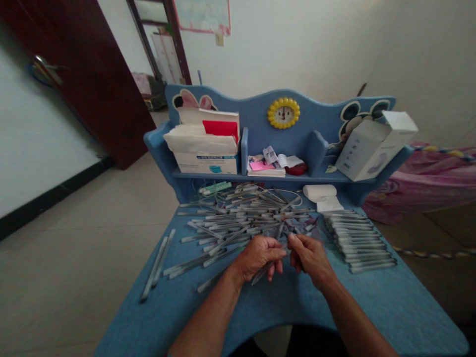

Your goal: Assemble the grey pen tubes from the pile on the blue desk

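My left hand is closed around a slim, translucent pen that slants down toward the table's front edge. Close beside it, my right hand pinches with thumb and forefinger; whatever is between those fingertips is too small and blurred to make out. Behind both hands spreads a loose heap of grey-white pens with dark ends. To the right of my right hand, a neat row of similar pens lies side by side. Two more pens rest apart at the left edge.
The blue table carries a raised shelf with a mask box, a yellow clock, papers and a tilted white box. A white paper roll sits below the shelf. Green-and-white items lie behind the heap.
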`<state>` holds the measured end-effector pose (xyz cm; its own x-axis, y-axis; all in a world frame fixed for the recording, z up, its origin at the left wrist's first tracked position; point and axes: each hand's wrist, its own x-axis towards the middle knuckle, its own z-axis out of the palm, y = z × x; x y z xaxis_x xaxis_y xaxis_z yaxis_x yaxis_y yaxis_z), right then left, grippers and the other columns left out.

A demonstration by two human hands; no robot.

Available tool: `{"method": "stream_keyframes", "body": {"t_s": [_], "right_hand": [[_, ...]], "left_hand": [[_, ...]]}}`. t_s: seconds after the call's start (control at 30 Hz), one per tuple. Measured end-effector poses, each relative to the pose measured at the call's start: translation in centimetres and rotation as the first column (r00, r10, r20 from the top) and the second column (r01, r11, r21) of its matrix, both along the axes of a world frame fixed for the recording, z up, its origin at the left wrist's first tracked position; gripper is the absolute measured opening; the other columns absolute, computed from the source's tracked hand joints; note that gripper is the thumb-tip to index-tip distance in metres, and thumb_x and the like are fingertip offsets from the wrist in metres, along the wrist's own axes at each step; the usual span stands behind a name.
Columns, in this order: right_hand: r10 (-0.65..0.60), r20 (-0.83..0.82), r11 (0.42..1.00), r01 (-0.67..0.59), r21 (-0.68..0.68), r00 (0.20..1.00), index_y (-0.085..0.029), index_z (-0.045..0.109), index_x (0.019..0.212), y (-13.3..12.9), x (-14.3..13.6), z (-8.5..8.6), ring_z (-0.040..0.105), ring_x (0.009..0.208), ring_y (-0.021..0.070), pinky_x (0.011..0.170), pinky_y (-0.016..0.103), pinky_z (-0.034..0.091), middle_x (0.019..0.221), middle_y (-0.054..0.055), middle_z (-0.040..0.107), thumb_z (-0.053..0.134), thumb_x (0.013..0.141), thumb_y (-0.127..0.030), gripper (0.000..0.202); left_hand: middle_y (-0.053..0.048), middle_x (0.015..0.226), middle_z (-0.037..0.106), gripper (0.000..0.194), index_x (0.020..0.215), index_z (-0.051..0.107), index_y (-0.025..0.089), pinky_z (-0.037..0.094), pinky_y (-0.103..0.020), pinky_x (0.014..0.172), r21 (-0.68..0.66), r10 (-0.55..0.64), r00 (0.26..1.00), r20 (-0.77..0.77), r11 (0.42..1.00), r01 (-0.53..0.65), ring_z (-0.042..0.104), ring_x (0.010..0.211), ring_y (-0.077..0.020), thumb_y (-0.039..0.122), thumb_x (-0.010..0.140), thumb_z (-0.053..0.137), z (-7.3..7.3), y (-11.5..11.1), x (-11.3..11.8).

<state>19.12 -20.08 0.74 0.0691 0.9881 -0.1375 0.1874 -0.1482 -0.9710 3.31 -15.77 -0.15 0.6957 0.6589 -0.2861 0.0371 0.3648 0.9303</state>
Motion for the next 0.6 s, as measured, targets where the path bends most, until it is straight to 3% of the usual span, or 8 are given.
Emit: {"method": "stream_keyframes", "body": {"t_s": [0.2, 0.4, 0.47, 0.6], "right_hand": [[0.095, -0.004, 0.995, -0.095, -0.032, 0.995, -0.018, 0.047, 0.055, 0.3, 0.9, -0.7, 0.039, 0.030, 0.0061, 0.031, 0.017, 0.024, 0.039, -0.005, 0.048, 0.046, 0.079, -0.054, 0.043], [0.279, -0.147, 0.957, -0.287, -0.035, 0.949, -0.015, 0.056, 0.072, 0.0, 2.1, 0.0, 0.057, 0.044, 0.0113, 0.041, 0.020, 0.039, 0.056, 0.000, 0.062, 0.053, 0.076, -0.051, 0.035], [0.283, -0.148, 0.955, -0.293, -0.048, 0.948, -0.015, 0.057, 0.076, 0.1, 2.3, 0.0, 0.058, 0.045, 0.0118, 0.041, 0.020, 0.040, 0.057, 0.001, 0.063, 0.054, 0.076, -0.050, 0.036], [0.218, 0.026, 0.974, -0.215, -0.074, 0.976, -0.017, 0.051, 0.063, 0.1, 2.4, -0.5, 0.045, 0.031, 0.0071, 0.033, 0.017, 0.030, 0.042, -0.004, 0.053, 0.046, 0.080, -0.052, 0.040]], "left_hand": [[-0.001, 0.055, 0.063, 0.022, 0.070, 0.054, 0.014, 0.037, -0.017, 0.034, -0.015, -0.083, 0.996, -0.033, 0.996, 0.083, 0.048, 0.033, -0.0074, 0.035, 0.072, 0.059, 0.4, -0.4, 0.0], [-0.002, 0.054, 0.063, 0.021, 0.069, 0.055, 0.014, 0.037, -0.018, 0.034, -0.055, -0.152, 0.988, -0.005, 0.987, 0.152, 0.048, 0.032, -0.0078, 0.034, 0.074, 0.057, 0.2, -0.4, -0.1], [-0.002, 0.054, 0.063, 0.020, 0.069, 0.055, 0.014, 0.037, -0.018, 0.034, -0.061, -0.164, 0.986, 0.005, 0.985, 0.164, 0.049, 0.032, -0.0080, 0.033, 0.074, 0.056, 0.2, -0.4, 0.0], [-0.002, 0.054, 0.063, 0.019, 0.069, 0.055, 0.014, 0.037, -0.018, 0.033, -0.071, -0.170, 0.985, 0.017, 0.983, 0.171, 0.048, 0.031, -0.0084, 0.032, 0.073, 0.057, 0.1, -0.4, 0.0]]}}
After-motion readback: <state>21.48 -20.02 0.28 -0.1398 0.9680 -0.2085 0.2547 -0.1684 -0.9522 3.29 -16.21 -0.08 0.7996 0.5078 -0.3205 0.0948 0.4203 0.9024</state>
